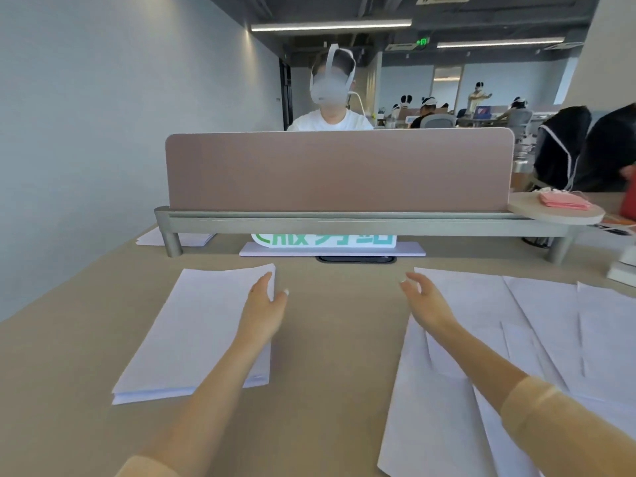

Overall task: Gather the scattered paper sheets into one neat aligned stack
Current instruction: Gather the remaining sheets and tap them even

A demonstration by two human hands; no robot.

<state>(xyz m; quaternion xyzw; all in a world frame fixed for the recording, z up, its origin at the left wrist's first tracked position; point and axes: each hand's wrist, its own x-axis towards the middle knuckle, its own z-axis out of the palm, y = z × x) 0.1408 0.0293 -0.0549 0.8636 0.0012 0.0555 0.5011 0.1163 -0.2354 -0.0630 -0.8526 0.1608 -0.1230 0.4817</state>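
stack: thick white paper stack at 9 o'clock, probably the pile to build on
left hand: fingers relaxed, spread at its right edge, steadying it
right hand: loosely curled, empty, over loose overlapping white sheets at 3 o'clock

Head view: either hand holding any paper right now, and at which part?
Nothing is held. The left hand hovers open at the stack's far right corner; whether it touches is unclear. The right hand is open above the loose sheets.

Bare table lane between stack and loose sheets; divider blocks beyond.
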